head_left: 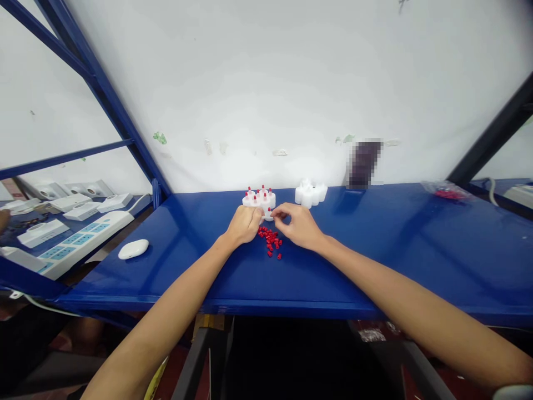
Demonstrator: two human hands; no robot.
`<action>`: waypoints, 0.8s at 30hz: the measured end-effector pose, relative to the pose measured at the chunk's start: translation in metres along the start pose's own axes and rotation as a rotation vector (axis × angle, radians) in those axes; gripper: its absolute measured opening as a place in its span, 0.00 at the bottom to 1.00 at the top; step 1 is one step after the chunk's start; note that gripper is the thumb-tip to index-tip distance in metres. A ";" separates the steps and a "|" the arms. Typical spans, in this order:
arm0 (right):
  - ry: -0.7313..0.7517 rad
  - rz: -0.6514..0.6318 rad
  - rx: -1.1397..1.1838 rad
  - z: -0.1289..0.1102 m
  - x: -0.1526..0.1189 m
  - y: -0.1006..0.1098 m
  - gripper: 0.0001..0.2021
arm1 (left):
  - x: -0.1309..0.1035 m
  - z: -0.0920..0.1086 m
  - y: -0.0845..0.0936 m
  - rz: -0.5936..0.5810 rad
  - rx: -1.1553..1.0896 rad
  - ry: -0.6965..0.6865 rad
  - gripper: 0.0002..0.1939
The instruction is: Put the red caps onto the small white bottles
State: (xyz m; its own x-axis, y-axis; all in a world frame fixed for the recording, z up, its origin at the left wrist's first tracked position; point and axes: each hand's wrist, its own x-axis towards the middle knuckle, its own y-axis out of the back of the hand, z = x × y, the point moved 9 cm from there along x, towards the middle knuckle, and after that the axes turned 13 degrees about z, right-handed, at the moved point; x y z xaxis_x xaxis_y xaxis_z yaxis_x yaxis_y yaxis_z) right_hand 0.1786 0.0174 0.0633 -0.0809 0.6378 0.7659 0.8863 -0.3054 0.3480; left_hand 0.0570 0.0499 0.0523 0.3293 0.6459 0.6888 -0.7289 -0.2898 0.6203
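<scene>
bottle (268, 217) (red-capped) between both grips (245, 223) (300, 225)

Workshop, blue workbench (400, 253), power strip (85, 243), white plastic parts (44, 233)

A blue table (387, 222) bears bottles (307, 195), red caps (270, 241) — and a white case (133, 249).

Room to run on the right, where the blue counter (420, 261) lies open from the right hand (300, 225) toward the plastic bag (448, 190)! Tighter ahead: red-capped bottles (259, 198) and white bottles (308, 194) crowd the wall (266, 89), a narrow gap between them, while loose red caps (272, 240) clutter the near side.
</scene>
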 end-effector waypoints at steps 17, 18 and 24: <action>-0.003 -0.654 -0.458 0.037 -0.009 -0.006 0.16 | 0.005 -0.016 0.020 0.124 -0.052 0.177 0.25; 0.035 -0.640 -0.448 0.035 -0.009 -0.011 0.15 | 0.004 -0.015 0.020 0.123 -0.041 0.162 0.25; 0.114 -0.466 -0.366 0.037 -0.006 -0.023 0.08 | 0.002 -0.014 0.019 0.114 -0.028 0.136 0.22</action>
State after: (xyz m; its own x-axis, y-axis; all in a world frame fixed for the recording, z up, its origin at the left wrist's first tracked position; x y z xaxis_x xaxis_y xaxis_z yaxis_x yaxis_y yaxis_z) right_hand 0.1754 0.0471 0.0309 -0.4893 0.6894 0.5342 0.5333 -0.2481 0.8087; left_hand 0.0356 0.0551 0.0603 0.1608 0.7002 0.6956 -0.7736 -0.3482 0.5294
